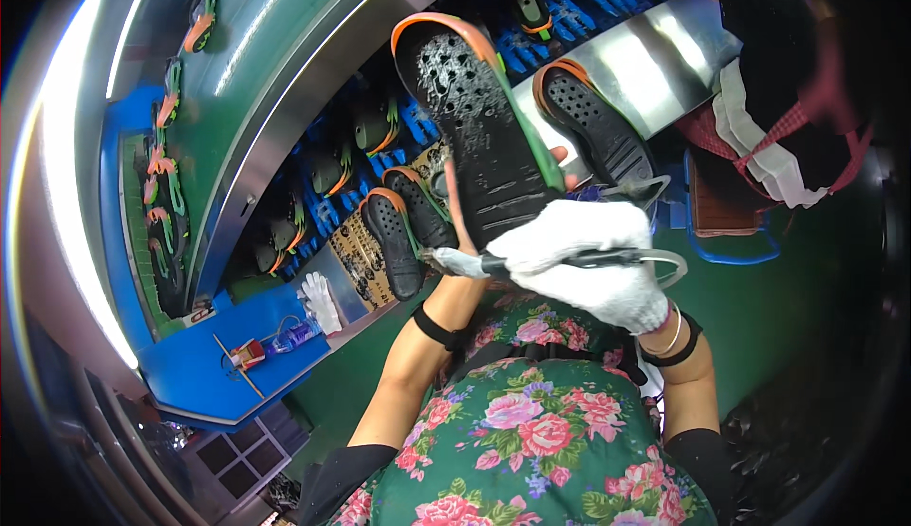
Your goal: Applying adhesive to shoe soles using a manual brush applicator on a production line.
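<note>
My left hand (462, 213) is bare and holds a black shoe sole (484, 160) from beneath, its thumb and fingers showing at the sides. Orange and green trim runs around the sole's raised rim. Its perforated forefoot looks wet and glossy, while the heel end is duller. In a white glove, my right hand (584, 255) grips a brush (474, 265) with a dark handle and a pale head. The brush head points left, just below the heel end of the sole. A clear, curved tube-like piece (672, 265) shows behind the gloved hand.
Several more soles lie around: one (593, 118) on a metal plate (655, 70) at right, a pair (394, 241) on brown patterned card (356, 260). A green conveyor (275, 13) carries soles at left. A glove (321, 300) rests by a blue table (204, 384). A stool (726, 208) stands right.
</note>
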Demonstrator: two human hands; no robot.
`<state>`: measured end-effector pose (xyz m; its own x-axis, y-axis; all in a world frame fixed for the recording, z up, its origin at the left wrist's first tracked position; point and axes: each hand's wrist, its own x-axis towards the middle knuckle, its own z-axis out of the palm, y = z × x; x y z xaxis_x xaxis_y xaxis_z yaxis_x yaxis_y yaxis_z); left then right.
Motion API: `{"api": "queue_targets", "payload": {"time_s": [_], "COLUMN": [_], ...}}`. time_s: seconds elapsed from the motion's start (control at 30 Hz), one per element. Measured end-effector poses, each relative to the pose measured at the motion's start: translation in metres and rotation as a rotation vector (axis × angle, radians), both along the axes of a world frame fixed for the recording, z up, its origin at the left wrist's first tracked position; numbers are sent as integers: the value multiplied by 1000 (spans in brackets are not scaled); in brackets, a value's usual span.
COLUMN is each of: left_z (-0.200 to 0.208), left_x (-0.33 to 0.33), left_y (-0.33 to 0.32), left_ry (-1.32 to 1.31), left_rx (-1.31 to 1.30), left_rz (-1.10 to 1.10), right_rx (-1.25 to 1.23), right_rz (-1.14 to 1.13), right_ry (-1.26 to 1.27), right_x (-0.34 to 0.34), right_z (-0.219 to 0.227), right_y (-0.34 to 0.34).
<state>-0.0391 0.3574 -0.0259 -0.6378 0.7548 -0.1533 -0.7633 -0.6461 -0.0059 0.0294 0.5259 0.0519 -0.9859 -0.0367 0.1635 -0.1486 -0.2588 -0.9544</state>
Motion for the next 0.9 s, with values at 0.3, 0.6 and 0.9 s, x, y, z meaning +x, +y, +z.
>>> {"api": "queue_targets", "payload": {"time_s": [0.3,0.6,0.9], "left_z": [-22,27,94], "left_x": [0,13,-20], "left_y": [-45,-51,-127], "left_ry": [91,28,414], "left_rx": [53,212,33], "left_rz": [-51,37,80], "right_rx": [-736,-1043,-1056], "right_rz": [-210,-197,-151], "right_ry": [-118,-411,-529], "right_x": [22,31,13], "right_z": [-36,-73,-71], "right_y": [29,43,26]}}
